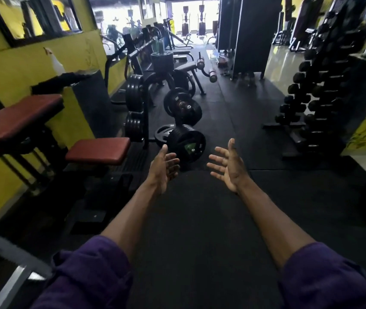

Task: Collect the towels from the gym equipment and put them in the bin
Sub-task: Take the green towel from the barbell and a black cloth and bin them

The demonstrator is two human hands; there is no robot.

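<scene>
Both my arms stretch forward over the black rubber floor [200,219], in rolled-up purple sleeves. My left hand [163,168] is open with fingers spread, palm turned inward, holding nothing. My right hand [227,166] faces it, also open and empty. A dark, fuzzy cloth that may be a towel [59,81] lies on a black-topped ledge at the left wall, beside a white spray bottle [55,62]. I see no bin in this view.
A red-padded bench [21,119] with a red seat [98,150] stands at the left. Loaded barbells [186,141] and a plate rack [135,108] lie ahead. A dumbbell rack [311,97] lines the right. An aisle runs between them toward distant machines.
</scene>
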